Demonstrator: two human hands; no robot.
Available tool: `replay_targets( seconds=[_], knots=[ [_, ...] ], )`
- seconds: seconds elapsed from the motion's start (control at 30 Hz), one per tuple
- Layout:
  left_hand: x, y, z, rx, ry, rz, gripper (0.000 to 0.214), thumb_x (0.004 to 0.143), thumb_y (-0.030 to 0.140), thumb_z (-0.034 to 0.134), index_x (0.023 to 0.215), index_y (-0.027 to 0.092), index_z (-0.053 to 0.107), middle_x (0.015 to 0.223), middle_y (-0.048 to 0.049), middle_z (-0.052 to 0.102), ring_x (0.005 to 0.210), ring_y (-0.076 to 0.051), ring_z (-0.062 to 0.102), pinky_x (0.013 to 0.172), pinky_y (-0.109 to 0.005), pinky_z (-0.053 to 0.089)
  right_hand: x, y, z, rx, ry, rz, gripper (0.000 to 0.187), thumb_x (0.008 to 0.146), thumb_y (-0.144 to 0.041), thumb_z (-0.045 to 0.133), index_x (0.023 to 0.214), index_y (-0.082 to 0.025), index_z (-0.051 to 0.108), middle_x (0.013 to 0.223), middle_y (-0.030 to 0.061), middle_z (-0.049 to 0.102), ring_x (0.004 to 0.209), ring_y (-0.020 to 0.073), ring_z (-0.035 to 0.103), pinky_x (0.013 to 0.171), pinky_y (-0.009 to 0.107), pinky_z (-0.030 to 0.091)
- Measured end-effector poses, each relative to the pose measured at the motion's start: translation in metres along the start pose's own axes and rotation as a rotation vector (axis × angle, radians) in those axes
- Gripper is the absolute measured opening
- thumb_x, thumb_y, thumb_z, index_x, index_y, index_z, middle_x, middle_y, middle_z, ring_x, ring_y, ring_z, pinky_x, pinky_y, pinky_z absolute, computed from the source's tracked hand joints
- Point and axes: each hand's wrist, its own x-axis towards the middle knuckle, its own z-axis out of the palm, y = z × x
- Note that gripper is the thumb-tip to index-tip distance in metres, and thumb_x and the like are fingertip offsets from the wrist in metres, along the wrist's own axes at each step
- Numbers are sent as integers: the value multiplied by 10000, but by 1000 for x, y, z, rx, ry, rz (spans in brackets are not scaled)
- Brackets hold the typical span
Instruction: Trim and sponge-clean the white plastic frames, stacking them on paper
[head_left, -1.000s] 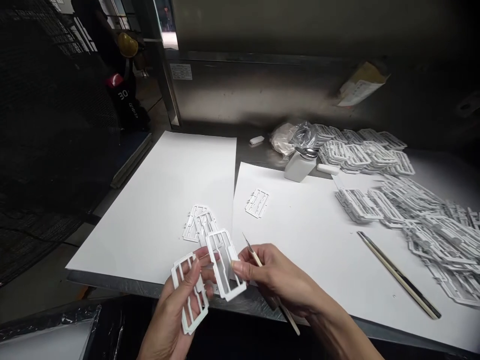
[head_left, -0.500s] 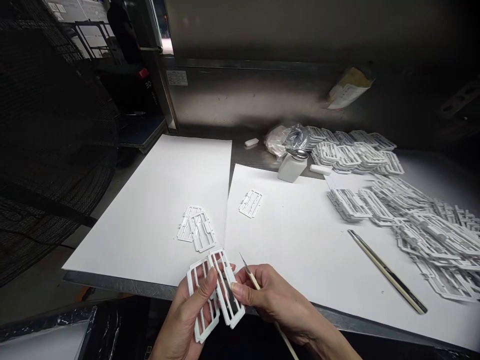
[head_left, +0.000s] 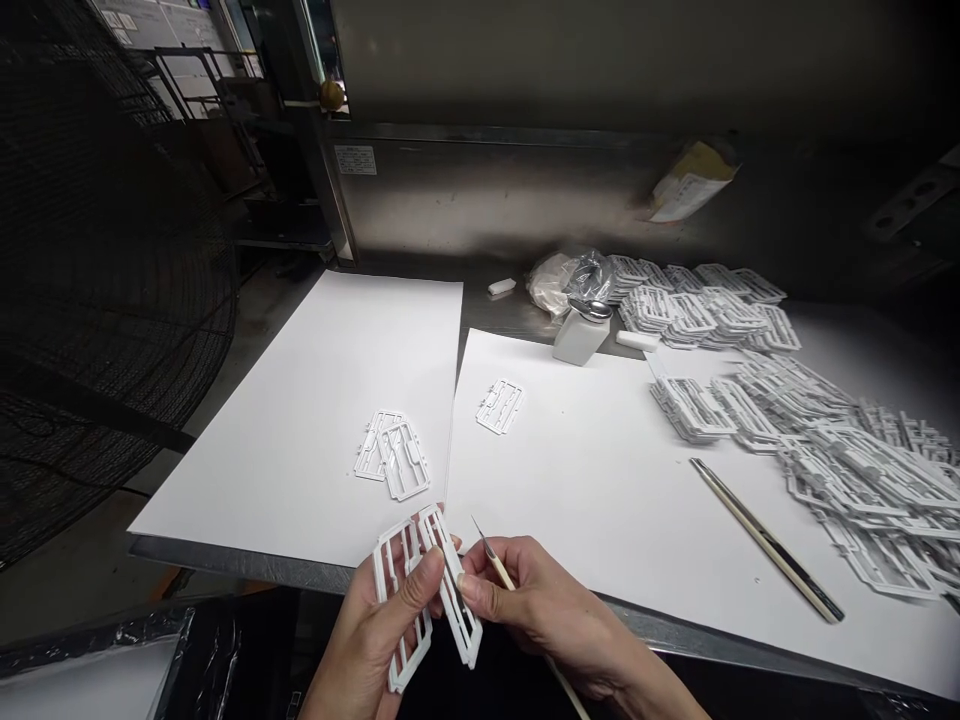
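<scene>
The worktop [head_left: 502, 315] spreads beneath and around the white bottle [head_left: 577, 342]. One paper sheet [head_left: 322, 380] lies left of the bottle, another [head_left: 577, 480] mainly in front of it. A heap of white openwork frames [head_left: 862, 480] sprawls to the bottle's right and front; neat stacks [head_left: 705, 312] stand just beside it on the right. The left hand [head_left: 375, 630] and right hand [head_left: 532, 605] are in front and left of the bottle, near each other. A long slim tool [head_left: 765, 540] lies to the bottle's front right. Left of the bottle and nearer the wearer, two loose frames [head_left: 406, 458] overlap. The left grip pinches one frame [head_left: 412, 664] between thumb and fingers; the right pinches a second frame [head_left: 448, 603], tilted beside it, while also holding a thin pointed tool [head_left: 500, 572], tip upward.
</scene>
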Motion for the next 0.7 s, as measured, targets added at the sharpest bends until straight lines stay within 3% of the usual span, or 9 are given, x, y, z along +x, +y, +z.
replay_targets(
  seconds=[0.17,0.33,0.47,0.7],
  knots=[
    [0,-2,0,67,52,23,562,652,332,801,1167,192,623,985,-72,729,1009,-267,647,929,-376,459,0,1,3,4,-26,-4,363,761,-483,719,755,-153,568,572,-84,364,477,56,176,455,231,131],
    [4,-5,-4,153,-43,98,488,666,372,784,1100,194,652,867,-43,704,931,-250,647,845,-342,477,-1,2,6,9,-30,6,375,749,-493,725,735,-157,560,566,-89,341,483,57,169,465,231,148],
    [7,-7,-7,189,-53,122,484,662,382,784,1087,192,651,894,-48,685,959,-256,635,908,-375,448,-2,2,7,9,-42,-3,368,757,-494,717,754,-150,586,568,-85,334,490,61,182,470,224,164],
    [1,-7,-5,184,-10,126,539,628,368,806,1109,192,641,792,-36,677,898,-265,657,901,-399,465,-3,7,8,-3,-28,-72,319,801,-443,690,778,-135,606,660,-42,446,608,90,341,589,213,295]
  ],
)
